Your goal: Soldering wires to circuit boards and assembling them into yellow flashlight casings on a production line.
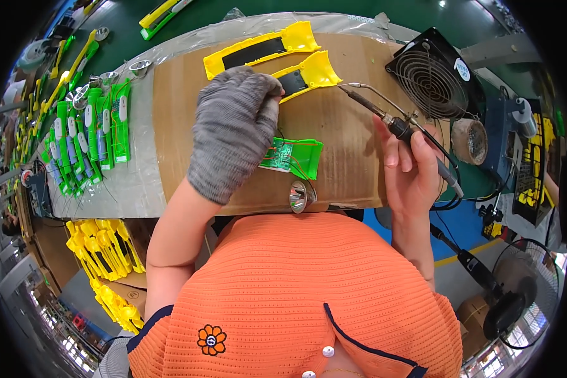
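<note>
My left hand (236, 126), in a grey knitted glove, is closed with its fingertips at the left end of a yellow plastic shell (322, 69) with a black inner strip. A second, longer yellow shell (299, 38) lies just beyond it. My right hand (412, 167) grips a soldering iron (400, 129) with a thin curved tube along it; the tip points left, close to the near shell's right end. Between my hands lies a green casing (307, 157) with a green circuit board (281, 155) and thin wires, partly hidden by the glove. A shiny reflector cup (299, 196) sits below it.
Several green casings with wires (88, 135) are lined up on the left, beside reflector cups (140, 67). A black fan with a wire guard (431, 79) and a round roll (469, 142) stand right. Yellow shells (104, 249) fill a box at lower left. Brown cardboard (176, 126) covers the worktop.
</note>
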The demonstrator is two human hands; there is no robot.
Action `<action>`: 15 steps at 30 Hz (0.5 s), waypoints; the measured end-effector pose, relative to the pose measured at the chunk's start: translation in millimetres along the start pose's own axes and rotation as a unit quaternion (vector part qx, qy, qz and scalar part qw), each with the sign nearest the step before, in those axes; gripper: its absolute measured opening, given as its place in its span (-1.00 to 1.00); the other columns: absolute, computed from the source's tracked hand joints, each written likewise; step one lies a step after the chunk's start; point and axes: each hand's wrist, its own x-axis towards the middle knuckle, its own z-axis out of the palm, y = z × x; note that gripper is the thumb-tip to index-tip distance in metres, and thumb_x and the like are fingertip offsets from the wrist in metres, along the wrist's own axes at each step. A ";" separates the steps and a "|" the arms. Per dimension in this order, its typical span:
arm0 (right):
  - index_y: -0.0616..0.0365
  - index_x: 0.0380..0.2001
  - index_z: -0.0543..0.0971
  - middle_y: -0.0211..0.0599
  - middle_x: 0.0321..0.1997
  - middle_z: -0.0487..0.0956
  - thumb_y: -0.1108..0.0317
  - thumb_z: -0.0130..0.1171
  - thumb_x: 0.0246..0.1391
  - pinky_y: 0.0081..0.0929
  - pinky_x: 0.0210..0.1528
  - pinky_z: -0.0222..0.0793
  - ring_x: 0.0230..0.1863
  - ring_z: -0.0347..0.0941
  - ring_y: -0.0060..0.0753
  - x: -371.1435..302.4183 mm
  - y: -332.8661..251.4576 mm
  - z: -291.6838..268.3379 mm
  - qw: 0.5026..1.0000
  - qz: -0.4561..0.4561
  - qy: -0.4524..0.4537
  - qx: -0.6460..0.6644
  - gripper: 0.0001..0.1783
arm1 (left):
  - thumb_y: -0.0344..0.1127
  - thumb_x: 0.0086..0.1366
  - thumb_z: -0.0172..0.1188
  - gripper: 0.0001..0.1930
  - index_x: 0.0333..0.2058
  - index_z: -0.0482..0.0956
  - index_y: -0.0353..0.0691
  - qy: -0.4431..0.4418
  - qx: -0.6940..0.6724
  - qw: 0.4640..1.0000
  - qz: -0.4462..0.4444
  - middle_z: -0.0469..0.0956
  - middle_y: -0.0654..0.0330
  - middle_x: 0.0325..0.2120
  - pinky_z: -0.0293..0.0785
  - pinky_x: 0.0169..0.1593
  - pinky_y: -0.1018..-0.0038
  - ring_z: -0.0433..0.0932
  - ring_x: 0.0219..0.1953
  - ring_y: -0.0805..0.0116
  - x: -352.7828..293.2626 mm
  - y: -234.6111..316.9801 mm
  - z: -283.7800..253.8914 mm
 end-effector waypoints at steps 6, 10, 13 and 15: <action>0.11 -0.35 0.31 -0.42 -0.57 0.34 0.43 0.09 0.24 -0.45 -0.34 0.41 -0.60 0.27 -0.57 -0.5 -6.4 5.8 0.998 -0.022 -0.037 -0.045 -0.84 | -0.47 0.17 0.24 -0.86 -0.27 0.56 -0.18 -0.137 -0.101 0.980 0.100 0.58 0.08 -0.31 0.46 0.01 0.19 0.57 -0.09 0.01 -7.5 -2.4 -8.7; 0.14 -0.27 0.32 -0.27 -0.53 0.44 0.44 0.10 0.22 -0.42 -0.38 0.44 -0.60 0.36 -0.39 1.5 -5.3 -10.9 0.997 0.013 -0.074 -0.036 -0.85 | -0.47 0.16 0.27 -0.87 -0.28 0.60 -0.19 -0.066 -0.048 0.996 -0.029 0.61 0.08 -0.28 0.48 0.00 0.21 0.58 -0.11 0.03 -24.6 8.0 -34.1; 0.15 -0.22 0.32 -0.03 -0.39 0.58 0.43 0.10 0.23 -0.43 -0.42 0.44 -0.59 0.37 -0.43 -5.9 -6.2 2.5 0.993 0.038 -0.087 -0.068 -0.83 | -0.46 0.16 0.27 -0.86 -0.27 0.63 -0.21 -0.056 -0.045 0.992 -0.106 0.62 0.08 -0.31 0.51 -0.04 0.25 0.60 -0.16 0.04 -35.9 1.1 -34.7; 0.16 -0.21 0.30 0.17 -0.24 0.62 0.46 0.11 0.22 -0.44 -0.43 0.44 -0.57 0.40 -0.46 -10.5 -5.8 7.6 0.993 0.051 -0.090 -0.056 -0.81 | -0.45 0.16 0.26 -0.88 -0.29 0.63 -0.23 -0.125 -0.078 0.980 -0.133 0.62 0.06 -0.35 0.51 -0.05 0.25 0.60 -0.22 0.05 -37.5 -4.7 -30.3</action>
